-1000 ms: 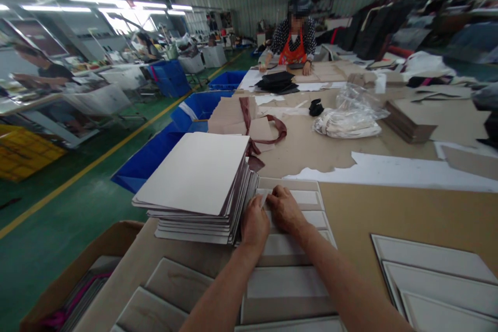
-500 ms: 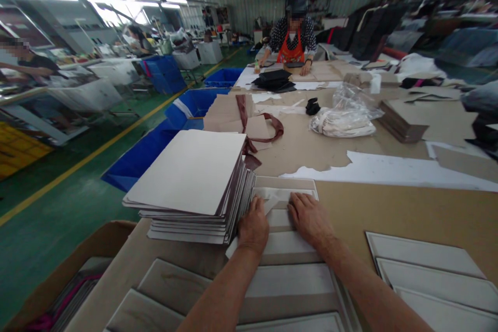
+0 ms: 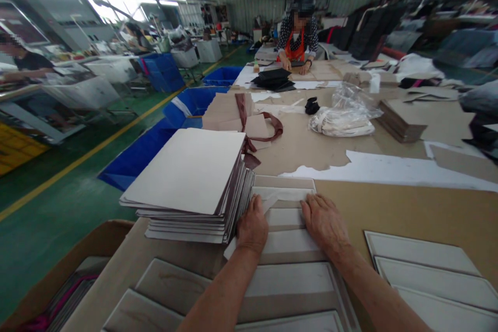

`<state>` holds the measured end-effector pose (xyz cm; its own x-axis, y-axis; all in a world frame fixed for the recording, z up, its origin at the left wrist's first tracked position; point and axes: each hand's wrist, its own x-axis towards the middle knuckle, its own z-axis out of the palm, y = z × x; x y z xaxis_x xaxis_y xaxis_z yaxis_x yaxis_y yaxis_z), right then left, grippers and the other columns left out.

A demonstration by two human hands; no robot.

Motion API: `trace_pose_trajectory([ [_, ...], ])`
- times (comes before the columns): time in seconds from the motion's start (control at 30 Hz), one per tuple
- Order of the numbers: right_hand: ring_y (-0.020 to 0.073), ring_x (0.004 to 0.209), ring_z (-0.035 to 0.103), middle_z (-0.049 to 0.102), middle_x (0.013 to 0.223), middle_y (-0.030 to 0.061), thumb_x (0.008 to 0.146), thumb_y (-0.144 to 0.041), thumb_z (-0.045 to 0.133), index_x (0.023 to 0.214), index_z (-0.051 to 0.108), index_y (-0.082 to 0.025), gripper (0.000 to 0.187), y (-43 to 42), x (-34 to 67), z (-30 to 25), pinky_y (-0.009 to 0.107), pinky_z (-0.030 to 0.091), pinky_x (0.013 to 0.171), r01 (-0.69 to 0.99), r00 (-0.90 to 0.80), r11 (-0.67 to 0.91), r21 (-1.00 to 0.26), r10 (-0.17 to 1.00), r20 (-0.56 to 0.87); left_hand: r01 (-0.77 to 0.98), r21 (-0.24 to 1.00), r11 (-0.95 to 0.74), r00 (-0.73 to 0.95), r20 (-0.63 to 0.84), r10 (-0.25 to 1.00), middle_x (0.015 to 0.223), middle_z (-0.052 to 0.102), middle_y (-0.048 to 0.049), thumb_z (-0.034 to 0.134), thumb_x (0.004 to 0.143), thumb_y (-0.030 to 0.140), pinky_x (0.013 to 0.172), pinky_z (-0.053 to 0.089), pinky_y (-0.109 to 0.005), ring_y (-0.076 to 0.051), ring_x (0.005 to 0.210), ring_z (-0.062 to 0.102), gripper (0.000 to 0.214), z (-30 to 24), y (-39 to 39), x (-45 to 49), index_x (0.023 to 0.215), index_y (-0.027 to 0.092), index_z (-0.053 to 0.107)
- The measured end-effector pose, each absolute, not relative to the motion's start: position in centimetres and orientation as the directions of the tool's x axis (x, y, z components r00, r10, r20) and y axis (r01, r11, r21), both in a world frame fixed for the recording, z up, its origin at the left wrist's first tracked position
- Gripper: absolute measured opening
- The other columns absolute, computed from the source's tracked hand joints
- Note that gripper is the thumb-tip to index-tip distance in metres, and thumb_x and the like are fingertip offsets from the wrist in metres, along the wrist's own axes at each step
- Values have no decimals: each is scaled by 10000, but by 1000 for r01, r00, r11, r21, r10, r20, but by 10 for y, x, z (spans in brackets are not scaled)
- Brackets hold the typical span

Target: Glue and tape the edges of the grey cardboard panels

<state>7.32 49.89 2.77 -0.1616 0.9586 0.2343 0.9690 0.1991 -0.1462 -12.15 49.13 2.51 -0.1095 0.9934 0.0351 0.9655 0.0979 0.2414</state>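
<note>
A white strip point(image 3: 286, 193) lies across the topmost of several overlapping grey-beige panels point(image 3: 282, 181) in front of me. My left hand point(image 3: 252, 225) is closed at the strip's left end, beside the tall stack. It holds a loose white paper strip point(image 3: 270, 202); one end slants out past the fingertips and another pale end shows below the wrist. My right hand point(image 3: 324, 220) rests at the strip's right end, fingers bent over the panel's edge and thumb apart. Nearer to me, more panels point(image 3: 291, 280) with white bands overlap beneath my forearms.
Left of my hands stands a tall stack of pale boards point(image 3: 190, 171). Framed panels point(image 3: 428, 254) lie at the right, brown ones point(image 3: 171, 285) at lower left. Blue bins point(image 3: 136, 150) line the table's left side. A plastic-wrapped bundle point(image 3: 342, 122) lies ahead; a co-worker point(image 3: 298, 36) leans over the far end.
My right hand has slid right along the white strip to its end, baring more of it. My left hand has stayed nearly still. The co-worker's hands have come closer together.
</note>
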Motion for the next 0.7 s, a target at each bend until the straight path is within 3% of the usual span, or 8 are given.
trace_pose_trajectory([
  [0.13, 301, 1347, 400, 510, 1414, 190, 997, -393, 385, 1375, 508, -38, 533, 498, 40, 30, 448, 321, 1106, 910, -270, 328, -255, 933, 237, 970, 223, 99, -111, 42, 993, 1341, 597, -140, 383, 917, 56, 914, 510, -271, -212, 1121, 642, 492, 26, 491, -122, 1396, 142, 448],
  [0.23, 314, 1359, 384, 488, 1419, 230, 994, -440, 395, 1407, 447, 22, 622, 498, 26, 23, 444, 310, 1117, 888, -298, 340, -309, 938, 178, 972, 214, 96, -106, 35, 994, 1331, 604, -146, 396, 924, 79, 932, 496, -267, -217, 1140, 631, 484, 27, 492, -122, 1405, 116, 436],
  [0.47, 308, 1292, 473, 546, 1359, 233, 1008, -392, 365, 1372, 482, 11, 555, 496, 67, 30, 423, 347, 1082, 964, -138, 165, -208, 981, 138, 980, 176, 95, -109, 67, 992, 1308, 615, -151, 381, 909, 50, 853, 530, -282, -222, 1060, 666, 534, 20, 492, -122, 1435, 136, 403],
  [0.63, 275, 1308, 464, 554, 1374, 178, 1018, -390, 350, 1409, 452, -56, 524, 491, 69, 34, 450, 309, 1103, 931, -269, 296, -215, 952, 145, 988, 121, 99, -116, 144, 983, 1277, 629, -167, 417, 898, 56, 839, 538, -312, -242, 1035, 669, 507, 18, 490, -122, 1404, 92, 425],
  [0.7, 278, 1261, 512, 582, 1340, 180, 1022, -370, 342, 1389, 472, -50, 504, 490, 73, 33, 441, 353, 1071, 946, -224, 245, -211, 967, 121, 988, 100, 115, -129, 148, 981, 1195, 668, -174, 417, 900, 57, 826, 540, -327, -254, 999, 680, 501, 19, 489, -123, 1401, 76, 422],
])
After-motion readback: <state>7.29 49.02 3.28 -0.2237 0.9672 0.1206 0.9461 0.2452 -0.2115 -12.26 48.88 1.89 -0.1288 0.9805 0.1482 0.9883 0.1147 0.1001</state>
